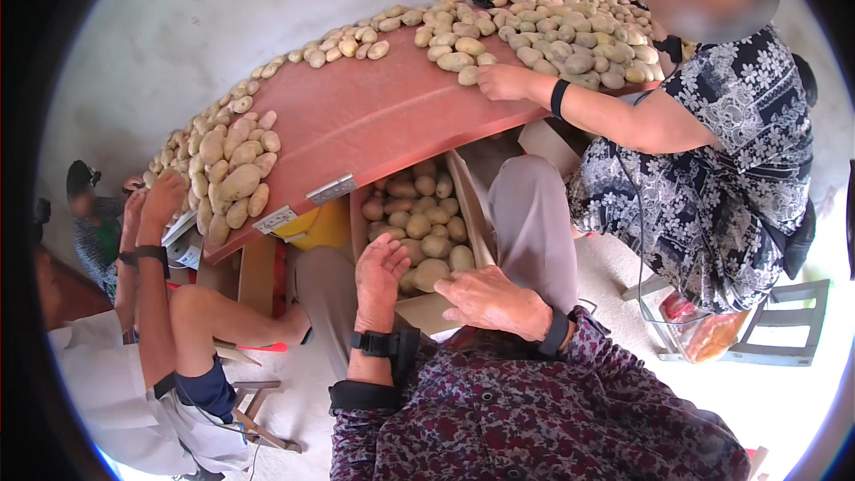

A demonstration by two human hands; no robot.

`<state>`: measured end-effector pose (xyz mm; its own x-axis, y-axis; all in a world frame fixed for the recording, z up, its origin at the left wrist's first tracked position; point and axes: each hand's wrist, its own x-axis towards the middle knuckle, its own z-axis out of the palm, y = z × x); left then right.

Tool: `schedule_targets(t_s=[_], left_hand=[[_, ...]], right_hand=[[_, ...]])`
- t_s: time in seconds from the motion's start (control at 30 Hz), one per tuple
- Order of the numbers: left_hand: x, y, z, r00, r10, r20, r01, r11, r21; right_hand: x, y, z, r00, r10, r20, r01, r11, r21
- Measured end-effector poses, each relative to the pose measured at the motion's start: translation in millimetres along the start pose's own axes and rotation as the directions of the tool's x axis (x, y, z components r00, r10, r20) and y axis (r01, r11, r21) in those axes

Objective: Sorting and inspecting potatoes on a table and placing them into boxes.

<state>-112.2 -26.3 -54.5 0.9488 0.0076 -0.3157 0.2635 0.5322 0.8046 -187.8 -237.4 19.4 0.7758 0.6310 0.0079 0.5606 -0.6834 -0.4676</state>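
My left hand [382, 272] is raised at the near left side of a cardboard box [475, 210], palm turned inward, fingers loosely bent and nothing in them. Beside it, my right hand [491, 297] hovers over the box's near right edge with index finger and thumb apart, and no object shows in it. Inside the box, several layers of potatoes [419, 226] lie heaped between my knees. Above the box's far end stretches the edge of a reddish-brown board tabletop [347, 107], which bears more potatoes.
Potatoes form a pile at the board's left [230, 167] and a larger one at its right [568, 33]. A co-worker's hand [502, 82] touches the right pile; another person's hands [157, 200] are at the left one. Metal hinges [332, 189] and a yellow container [320, 224] are near my left knee.
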Motion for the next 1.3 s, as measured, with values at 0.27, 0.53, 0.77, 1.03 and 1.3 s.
schedule_targets(t_s=[0.27, 0.53, 0.77, 1.03, 1.3], left_hand=[[13.0, -30.7, -20.6, 0.940, 0.269, 0.209, -0.326, 0.888, 0.325], [47.9, -76.9, -53.0, 0.795, 0.498, 0.348, -0.558, 0.374, 0.741], [45.2, -61.3, -14.0, 0.988, -0.002, 0.155, -0.116, 0.659, 0.743], [48.2, -59.7, -1.2, 0.927, -0.199, 0.319, -0.322, 0.020, 0.947], [32.9, -63.7, 22.5, 0.913, -0.346, 0.215, -0.353, -0.410, 0.841]], right_hand=[[38.8, -5.5, -58.6, 0.949, -0.310, 0.055, 0.301, 0.945, 0.131], [108.5, -20.9, -93.1, 0.889, -0.447, 0.103, 0.443, 0.894, 0.064], [164.9, 14.5, -118.0, 0.835, -0.523, -0.172, 0.489, 0.561, 0.668], [195.7, 96.2, -97.1, 0.962, -0.273, -0.001, 0.135, 0.472, 0.871], [178.0, 148.9, -125.2, 0.936, 0.166, -0.310, 0.273, 0.214, 0.938]])
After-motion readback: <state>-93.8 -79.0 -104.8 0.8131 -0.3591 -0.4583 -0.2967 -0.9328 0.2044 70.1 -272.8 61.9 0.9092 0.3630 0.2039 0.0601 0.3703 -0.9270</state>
